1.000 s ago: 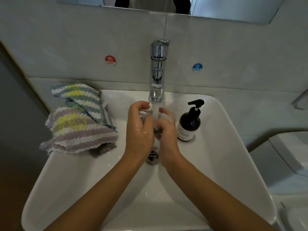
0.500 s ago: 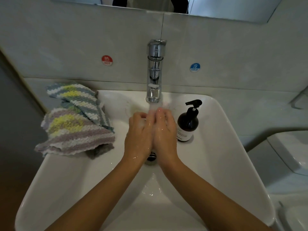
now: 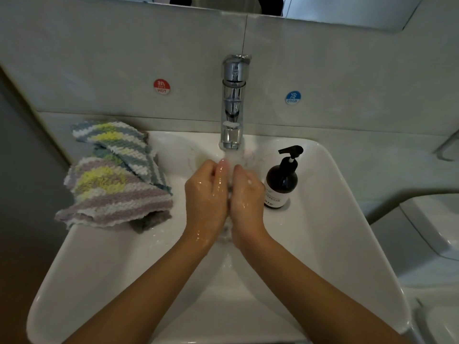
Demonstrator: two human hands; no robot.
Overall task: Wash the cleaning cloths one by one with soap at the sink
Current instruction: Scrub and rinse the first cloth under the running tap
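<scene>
while water runs from the tall chrome faucet [image 3: 233, 100], the left hand [image 3: 206, 197] and the right hand [image 3: 246, 197] are pressed side by side directly under the stream, over the middle of the white ceramic sink [image 3: 335, 219]. both are wet and shiny. the left hand's fingers are curled inward at the top, and the right hand's fingers bend toward the left; whether they are squeezing a cloth between them i cannot tell, since only a sliver of something pale and foamy shows in the seam between the palms (it could be suds). the pile of striped knitted cleaning cloths [image 3: 114, 177], in grey, white, yellow and lilac bands, lies draped over the sink's left rim, well apart from the hands. a dark brown pump bottle of soap [image 3: 282, 181] with a black nozzle stands upright inside the basin, just beside the right hand. on the wall behind, a red round hot sticker [image 3: 161, 86] sits left of the faucet and a blue round cold sticker [image 3: 292, 97] sits right.
</scene>
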